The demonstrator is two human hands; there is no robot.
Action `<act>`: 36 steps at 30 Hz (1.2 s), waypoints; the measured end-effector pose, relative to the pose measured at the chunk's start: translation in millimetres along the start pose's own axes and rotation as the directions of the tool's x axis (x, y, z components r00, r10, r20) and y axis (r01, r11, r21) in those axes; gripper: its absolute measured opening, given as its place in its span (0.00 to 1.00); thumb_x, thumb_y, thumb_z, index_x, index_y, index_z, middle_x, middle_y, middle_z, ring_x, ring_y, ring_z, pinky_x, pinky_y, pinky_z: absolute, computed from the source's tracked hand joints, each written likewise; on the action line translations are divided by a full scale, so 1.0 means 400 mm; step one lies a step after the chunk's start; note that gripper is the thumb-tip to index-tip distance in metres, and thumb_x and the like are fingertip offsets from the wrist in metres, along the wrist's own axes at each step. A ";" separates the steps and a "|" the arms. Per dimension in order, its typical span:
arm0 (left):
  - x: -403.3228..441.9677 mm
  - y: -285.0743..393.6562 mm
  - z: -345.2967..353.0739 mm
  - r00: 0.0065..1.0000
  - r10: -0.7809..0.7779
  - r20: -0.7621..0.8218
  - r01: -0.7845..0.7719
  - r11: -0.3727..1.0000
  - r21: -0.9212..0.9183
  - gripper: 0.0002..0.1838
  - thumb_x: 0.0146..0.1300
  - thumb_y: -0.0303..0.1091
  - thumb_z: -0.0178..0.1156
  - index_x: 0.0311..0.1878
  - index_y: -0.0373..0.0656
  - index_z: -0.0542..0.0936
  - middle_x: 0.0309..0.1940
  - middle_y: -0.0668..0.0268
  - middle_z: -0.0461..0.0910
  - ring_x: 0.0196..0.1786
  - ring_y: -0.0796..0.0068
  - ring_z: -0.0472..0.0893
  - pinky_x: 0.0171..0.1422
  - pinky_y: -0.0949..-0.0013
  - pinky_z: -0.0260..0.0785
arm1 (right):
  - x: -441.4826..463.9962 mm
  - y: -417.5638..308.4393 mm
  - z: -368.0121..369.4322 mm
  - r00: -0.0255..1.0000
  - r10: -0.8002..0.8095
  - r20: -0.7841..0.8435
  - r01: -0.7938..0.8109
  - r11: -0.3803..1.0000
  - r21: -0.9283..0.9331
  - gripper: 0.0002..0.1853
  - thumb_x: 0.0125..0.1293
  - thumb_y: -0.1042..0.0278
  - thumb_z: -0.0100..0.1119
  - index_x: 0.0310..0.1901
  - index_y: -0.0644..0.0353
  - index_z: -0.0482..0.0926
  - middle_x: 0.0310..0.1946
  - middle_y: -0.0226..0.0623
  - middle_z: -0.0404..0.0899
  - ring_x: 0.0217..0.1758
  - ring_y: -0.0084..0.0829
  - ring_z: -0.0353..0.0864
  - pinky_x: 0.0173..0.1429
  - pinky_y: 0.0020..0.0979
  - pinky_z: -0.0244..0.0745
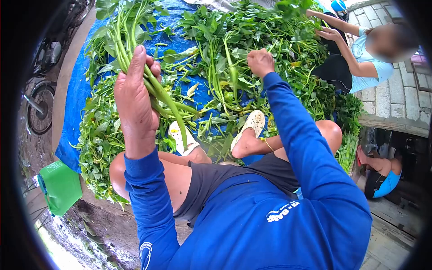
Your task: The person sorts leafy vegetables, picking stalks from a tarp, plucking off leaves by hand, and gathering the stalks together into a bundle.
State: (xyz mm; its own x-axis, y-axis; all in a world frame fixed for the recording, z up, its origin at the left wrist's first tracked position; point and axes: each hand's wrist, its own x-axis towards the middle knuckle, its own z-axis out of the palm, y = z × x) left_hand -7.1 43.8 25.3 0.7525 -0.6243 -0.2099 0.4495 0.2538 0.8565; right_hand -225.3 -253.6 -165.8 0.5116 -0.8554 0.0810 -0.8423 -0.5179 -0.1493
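Note:
Thick green stems with leaves at their upper end form a bunch [158,90], and my left hand [137,92] is wrapped round it on the left. My right hand [261,62] is closed over the heap of leafy greens [220,40], its fingers pressed together at a thin stem; what exactly they pinch is too small to name. Cut stem pieces and loose leaves lie on the blue tarp [74,105] between my two hands.
Below the hands are my feet in light clogs [255,122]. A person [371,67] at the upper right holds greens. Another person [388,182] sits at the right. A green container [60,186] stands at the lower left, a wheel [41,108] above it.

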 end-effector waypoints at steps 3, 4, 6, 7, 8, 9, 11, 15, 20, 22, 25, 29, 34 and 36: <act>-0.001 -0.001 0.000 0.999 0.028 -0.022 -0.028 1.000 0.011 0.12 0.77 0.43 0.67 0.41 0.46 0.80 0.30 0.69 0.79 0.30 0.86 0.76 0.32 0.81 0.68 | -0.025 0.035 0.132 0.976 0.119 -0.184 -0.075 0.970 0.231 0.15 0.68 0.58 0.64 0.48 0.60 0.87 0.48 0.52 0.85 0.52 0.53 0.85 0.59 0.47 0.79; -0.003 -0.003 -0.005 0.999 0.033 -0.023 -0.033 0.999 0.011 0.11 0.77 0.42 0.67 0.41 0.46 0.80 0.30 0.69 0.79 0.31 0.85 0.76 0.32 0.82 0.68 | -0.048 0.030 0.160 0.959 0.209 -0.191 -0.119 0.910 0.397 0.15 0.68 0.56 0.63 0.46 0.60 0.86 0.47 0.52 0.86 0.52 0.53 0.86 0.59 0.47 0.79; -0.005 -0.002 -0.003 0.999 0.028 -0.035 -0.028 1.000 -0.001 0.11 0.77 0.41 0.67 0.41 0.46 0.80 0.30 0.69 0.79 0.31 0.85 0.76 0.32 0.82 0.67 | -0.118 0.018 0.218 0.941 0.335 -0.050 -0.278 0.849 0.450 0.18 0.68 0.52 0.61 0.39 0.61 0.84 0.39 0.55 0.87 0.43 0.56 0.87 0.51 0.48 0.80; -0.002 -0.001 -0.005 0.999 0.023 -0.033 -0.023 1.000 0.011 0.11 0.77 0.41 0.67 0.41 0.46 0.80 0.30 0.69 0.79 0.31 0.85 0.76 0.32 0.82 0.67 | -0.165 -0.003 0.229 0.945 0.296 0.137 -0.327 0.845 0.423 0.22 0.70 0.48 0.54 0.37 0.63 0.84 0.41 0.57 0.86 0.49 0.58 0.86 0.55 0.51 0.79; 0.003 0.001 -0.007 0.999 0.022 -0.030 -0.021 0.999 0.027 0.11 0.77 0.42 0.67 0.41 0.46 0.80 0.30 0.69 0.79 0.31 0.85 0.76 0.32 0.83 0.67 | -0.213 -0.045 0.195 0.914 0.266 0.305 -0.375 0.841 0.391 0.23 0.68 0.46 0.60 0.40 0.64 0.85 0.44 0.58 0.86 0.51 0.58 0.86 0.58 0.51 0.78; 0.005 0.002 -0.001 0.999 0.013 -0.035 -0.012 1.000 0.026 0.11 0.76 0.42 0.67 0.41 0.46 0.80 0.30 0.69 0.79 0.30 0.86 0.76 0.31 0.82 0.67 | -0.244 -0.057 0.225 0.929 0.258 0.264 -0.345 0.861 0.374 0.23 0.66 0.46 0.63 0.41 0.64 0.85 0.45 0.58 0.86 0.52 0.58 0.85 0.59 0.51 0.78; 0.007 -0.002 0.001 1.000 -0.001 -0.021 0.002 0.999 0.044 0.12 0.77 0.42 0.67 0.40 0.46 0.80 0.29 0.69 0.78 0.29 0.86 0.75 0.31 0.82 0.66 | -0.280 -0.066 0.300 0.942 0.306 0.135 -0.334 0.862 0.382 0.22 0.65 0.47 0.66 0.42 0.63 0.86 0.47 0.57 0.86 0.53 0.57 0.85 0.60 0.51 0.79; 0.012 -0.009 0.016 0.998 -0.026 -0.058 0.031 0.996 0.085 0.14 0.77 0.45 0.65 0.40 0.46 0.79 0.29 0.69 0.79 0.30 0.85 0.76 0.33 0.81 0.66 | -0.234 -0.046 0.375 0.950 0.296 0.101 -0.310 0.848 0.430 0.18 0.66 0.53 0.67 0.44 0.61 0.86 0.48 0.54 0.86 0.54 0.56 0.85 0.61 0.49 0.80; 0.019 -0.004 0.004 0.998 -0.046 -0.033 0.049 0.993 0.107 0.14 0.78 0.46 0.65 0.40 0.46 0.79 0.29 0.70 0.80 0.30 0.85 0.76 0.35 0.81 0.68 | -0.167 -0.034 0.282 0.896 0.303 0.326 -0.439 0.724 0.533 0.15 0.68 0.59 0.65 0.49 0.60 0.87 0.46 0.47 0.90 0.51 0.43 0.89 0.59 0.40 0.81; 0.013 -0.002 0.017 0.999 -0.041 -0.018 0.042 0.994 0.098 0.14 0.78 0.46 0.64 0.41 0.47 0.79 0.29 0.70 0.80 0.30 0.85 0.76 0.35 0.81 0.68 | -0.171 -0.021 0.300 0.922 0.193 0.335 -0.357 0.755 0.549 0.18 0.66 0.56 0.66 0.48 0.62 0.88 0.44 0.51 0.90 0.49 0.45 0.90 0.57 0.41 0.82; 0.009 -0.012 0.057 1.000 -0.005 -0.016 0.006 0.995 0.095 0.14 0.78 0.46 0.65 0.42 0.47 0.79 0.29 0.71 0.80 0.31 0.84 0.76 0.35 0.80 0.68 | -0.163 -0.027 0.316 0.889 0.228 0.397 -0.373 0.863 0.340 0.20 0.60 0.51 0.69 0.43 0.60 0.90 0.44 0.53 0.89 0.50 0.50 0.89 0.59 0.44 0.82; -0.005 -0.023 0.064 1.000 -0.022 0.018 0.021 0.997 0.076 0.13 0.77 0.45 0.65 0.40 0.48 0.79 0.30 0.71 0.80 0.28 0.87 0.76 0.31 0.84 0.69 | -0.166 -0.032 0.374 0.891 0.277 0.359 -0.419 0.806 0.419 0.17 0.61 0.53 0.67 0.42 0.56 0.91 0.44 0.49 0.90 0.49 0.49 0.89 0.58 0.44 0.82; 0.000 -0.022 0.034 0.998 -0.054 0.022 0.053 0.997 0.051 0.12 0.77 0.42 0.67 0.40 0.47 0.79 0.31 0.70 0.80 0.30 0.86 0.78 0.32 0.84 0.72 | -0.162 -0.001 0.288 0.943 0.204 0.262 -0.331 0.514 0.791 0.13 0.77 0.64 0.57 0.55 0.60 0.85 0.42 0.39 0.90 0.42 0.29 0.89 0.47 0.32 0.83; 0.004 -0.028 0.039 0.999 -0.043 0.033 0.041 0.998 0.055 0.12 0.77 0.42 0.67 0.40 0.47 0.79 0.30 0.70 0.80 0.31 0.84 0.78 0.34 0.82 0.72 | -0.166 0.008 0.170 0.839 0.219 0.498 -0.516 0.029 0.856 0.14 0.81 0.63 0.55 0.61 0.57 0.79 0.40 0.36 0.88 0.41 0.27 0.89 0.47 0.33 0.84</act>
State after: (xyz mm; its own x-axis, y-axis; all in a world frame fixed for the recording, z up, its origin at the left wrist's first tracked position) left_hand -18.4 28.2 22.7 0.7161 -0.6588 -0.2307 0.4526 0.1867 0.8719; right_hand -250.3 -198.0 -238.6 0.3295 -0.8270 -0.4556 -0.1428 0.4333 -0.8899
